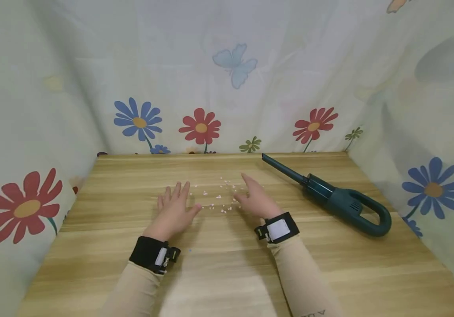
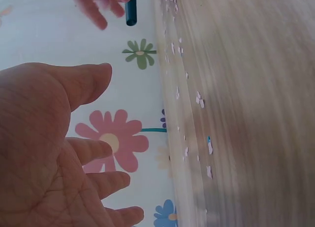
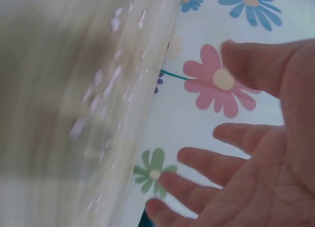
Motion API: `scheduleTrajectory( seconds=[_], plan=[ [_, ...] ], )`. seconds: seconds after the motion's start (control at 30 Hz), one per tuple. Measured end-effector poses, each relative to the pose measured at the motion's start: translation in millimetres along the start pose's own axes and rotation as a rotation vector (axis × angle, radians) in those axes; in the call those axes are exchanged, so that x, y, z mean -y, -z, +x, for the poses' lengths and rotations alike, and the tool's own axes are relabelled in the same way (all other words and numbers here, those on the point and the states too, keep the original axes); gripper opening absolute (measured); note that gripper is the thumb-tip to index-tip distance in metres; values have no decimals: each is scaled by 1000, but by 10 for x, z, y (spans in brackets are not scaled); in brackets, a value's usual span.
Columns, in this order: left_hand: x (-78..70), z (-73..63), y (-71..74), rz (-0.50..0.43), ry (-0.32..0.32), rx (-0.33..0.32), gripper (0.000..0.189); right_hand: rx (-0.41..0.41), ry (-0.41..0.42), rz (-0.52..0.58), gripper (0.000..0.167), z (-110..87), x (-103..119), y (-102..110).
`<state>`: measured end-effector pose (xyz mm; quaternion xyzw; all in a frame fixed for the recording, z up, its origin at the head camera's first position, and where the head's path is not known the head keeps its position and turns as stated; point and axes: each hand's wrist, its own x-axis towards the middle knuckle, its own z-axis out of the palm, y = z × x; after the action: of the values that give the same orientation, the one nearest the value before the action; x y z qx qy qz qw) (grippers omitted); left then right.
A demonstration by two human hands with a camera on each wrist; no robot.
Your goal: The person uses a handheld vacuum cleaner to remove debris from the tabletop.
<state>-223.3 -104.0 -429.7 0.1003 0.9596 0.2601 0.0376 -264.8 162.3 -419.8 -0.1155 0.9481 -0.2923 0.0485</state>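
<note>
Small pale pink scraps (image 1: 219,197) lie scattered on the wooden table (image 1: 227,273), in the middle of the head view. To the left of them, my left hand (image 1: 174,211) is spread with its fingers apart and holds nothing. My right hand (image 1: 257,199) is on the other side of the scraps, its palm turned inward and its fingers extended. In the left wrist view, bits of scrap (image 2: 199,100) run along the tabletop past the left palm. The right wrist view shows the right fingers (image 3: 211,163) loosely straight, with more scraps (image 3: 96,96) on the table beside them.
A dark green handheld vacuum (image 1: 345,204) lies on the right of the table, its narrow nozzle (image 1: 284,168) pointing toward the back. A white curtain (image 1: 179,66) printed with flowers and a butterfly encloses the back and both sides. Each wrist wears a black strap with a small camera.
</note>
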Motion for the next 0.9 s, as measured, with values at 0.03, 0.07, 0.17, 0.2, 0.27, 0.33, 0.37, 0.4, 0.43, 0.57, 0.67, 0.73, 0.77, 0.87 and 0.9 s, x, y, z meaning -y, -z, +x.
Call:
scheduleTrajectory(
  seconds=[0.03,0.07,0.17,0.2,0.27,0.33,0.37,0.4,0.43,0.57,0.67,0.73,0.77,0.87,0.9],
  plan=[
    [15,6,29,1,0,-7,80,1,13,16,74,-9,-54,61],
    [38,10,62,1,1,-18,80,0,11,26,73,-15,-107,136],
    [129,-11,173,-2,9,-41,80,-25,-5,-38,70,0,-301,416],
    [166,-27,202,-3,16,-43,80,-42,-12,-72,69,12,-382,520],
    [242,-65,247,-6,30,-39,81,-58,-44,-124,67,29,-566,740],
    [305,-103,276,-4,40,-31,82,-70,-66,-165,67,45,-797,947],
    [331,-118,286,-4,42,-29,82,-67,-82,-179,69,50,-918,1043],
    [351,-130,294,-4,44,-29,83,-59,-100,-185,71,52,-1029,1132],
    [365,-141,301,-7,44,-30,83,-47,-119,-186,74,54,-1145,1208],
    [388,-168,323,-12,42,-38,83,15,-176,-188,77,51,-1508,1407],
    [398,-182,316,-12,46,-36,82,52,-177,-205,68,30,-1683,1456],
    [395,-189,295,-13,44,-32,82,69,-173,-214,63,-4,-1767,1463],
    [385,-189,280,-12,41,-29,82,73,-177,-216,63,-31,-1803,1467],
    [295,-155,189,-7,18,-24,82,86,-199,-224,66,-189,-1952,1530],
    [242,-129,144,-9,6,-21,82,88,-211,-234,68,-271,-2019,1577]
  ],
)
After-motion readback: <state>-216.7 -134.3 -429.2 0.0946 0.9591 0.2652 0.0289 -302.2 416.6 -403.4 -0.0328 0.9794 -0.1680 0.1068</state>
